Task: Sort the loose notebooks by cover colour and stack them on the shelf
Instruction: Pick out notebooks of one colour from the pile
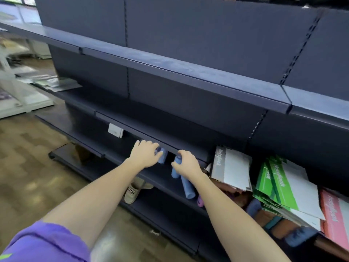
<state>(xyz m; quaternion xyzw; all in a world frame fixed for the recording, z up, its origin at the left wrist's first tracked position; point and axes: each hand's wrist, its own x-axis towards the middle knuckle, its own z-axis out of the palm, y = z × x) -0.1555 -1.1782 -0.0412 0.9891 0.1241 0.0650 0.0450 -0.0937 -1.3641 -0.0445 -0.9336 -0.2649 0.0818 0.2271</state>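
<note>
Both my hands reach into a low dark-blue shelf (pixel 156 178). My left hand (pixel 144 153) grips a light-blue rolled item (pixel 162 157) under the shelf lip. My right hand (pixel 187 163) grips another light-blue roll (pixel 175 172); a longer blue roll (pixel 187 187) lies just below it. To the right, loose notebooks lie in leaning piles: a grey-and-white one (pixel 231 167), several green-and-white ones (pixel 283 188), and a pink one (pixel 334 218) at the frame's edge.
Brown, teal and blue items (pixel 279 222) are heaped under the notebooks. A purple object (pixel 200 202) sits at the shelf edge. My sandalled foot (pixel 133 191) stands on the wooden floor below. A white price tag (pixel 115 130) hangs on the shelf above. Papers (pixel 60 84) lie far left.
</note>
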